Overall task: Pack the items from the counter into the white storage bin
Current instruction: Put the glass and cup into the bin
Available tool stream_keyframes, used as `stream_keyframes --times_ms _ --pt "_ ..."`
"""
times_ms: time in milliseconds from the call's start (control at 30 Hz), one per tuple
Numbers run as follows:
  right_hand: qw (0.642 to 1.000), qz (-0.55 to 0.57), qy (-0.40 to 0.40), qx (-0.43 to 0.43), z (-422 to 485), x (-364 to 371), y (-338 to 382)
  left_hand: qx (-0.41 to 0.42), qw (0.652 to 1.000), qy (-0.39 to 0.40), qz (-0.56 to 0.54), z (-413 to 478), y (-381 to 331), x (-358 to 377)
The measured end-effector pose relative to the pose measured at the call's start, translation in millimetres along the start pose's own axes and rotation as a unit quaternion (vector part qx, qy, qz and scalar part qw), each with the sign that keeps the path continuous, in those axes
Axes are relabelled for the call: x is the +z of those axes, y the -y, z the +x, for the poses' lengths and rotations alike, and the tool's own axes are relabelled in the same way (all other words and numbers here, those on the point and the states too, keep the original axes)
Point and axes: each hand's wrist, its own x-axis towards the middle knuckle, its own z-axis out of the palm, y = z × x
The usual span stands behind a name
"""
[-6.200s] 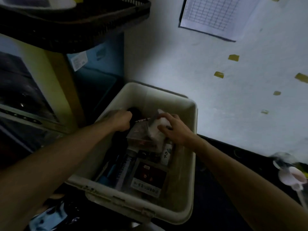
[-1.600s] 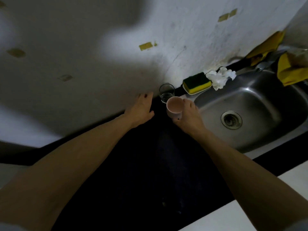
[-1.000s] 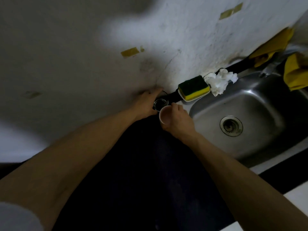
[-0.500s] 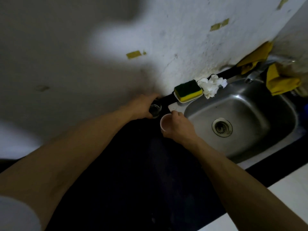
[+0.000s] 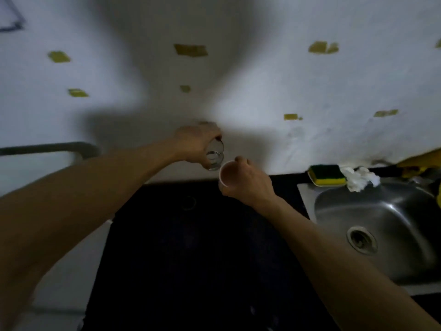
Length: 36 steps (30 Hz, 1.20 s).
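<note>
Far left, a pale rounded rim (image 5: 59, 149) pokes in against the wall, and there's no telling whether that's the white storage bin. Moving in, the left hand (image 5: 195, 144) is up in front of the wall, fingers curled round the upper part of a clear glass (image 5: 214, 156), a firm wrap-around hold with the glass tipped slightly. Right beside it, almost touching, comes the pale cup (image 5: 230, 174), its open mouth turned toward the camera, and the right hand (image 5: 248, 182) has it clasped from the side, fingers closed round the body. Both are held above the back edge of the black counter (image 5: 191, 259). Further right, a green-and-yellow sponge (image 5: 327, 174) sits by the wall, a crumpled white wad (image 5: 360, 179) touching it, then the steel sink (image 5: 393, 211) with its drain (image 5: 362, 240). Something yellow (image 5: 420, 161) shows at the right edge.
</note>
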Motion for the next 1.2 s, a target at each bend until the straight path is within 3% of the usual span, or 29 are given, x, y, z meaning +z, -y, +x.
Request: stream_keyframes --times_ms 233,433,600,867,1133,1200 --pt "0.994 -0.002 0.017 -0.104 -0.3 8.5 139.0 -0.173 0.985 -0.006 0.023 -143.1 87.3 -59.7" --pt "0.981 0.029 -0.020 -0.190 -16.0 19.6 261.6 -0.340 0.940 -0.033 -0.011 -286.8 157.7 -87.7" --pt "0.969 0.070 -0.057 -0.231 -29.2 30.0 333.9 -0.397 0.918 0.010 0.007 -375.9 201.4 -81.5" --pt "0.959 0.029 -0.005 -0.283 -56.9 83.0 423.4 -0.390 0.918 0.068 -0.037 -465.9 233.8 -31.6" --pt "0.933 -0.146 0.137 -0.298 -85.0 156.0 459.3 -0.325 0.921 0.180 -0.120 -496.4 260.9 53.2" --pt "0.926 -0.167 0.165 -0.296 -92.4 173.7 464.3 -0.313 0.922 0.177 -0.145 -505.0 261.0 69.7"
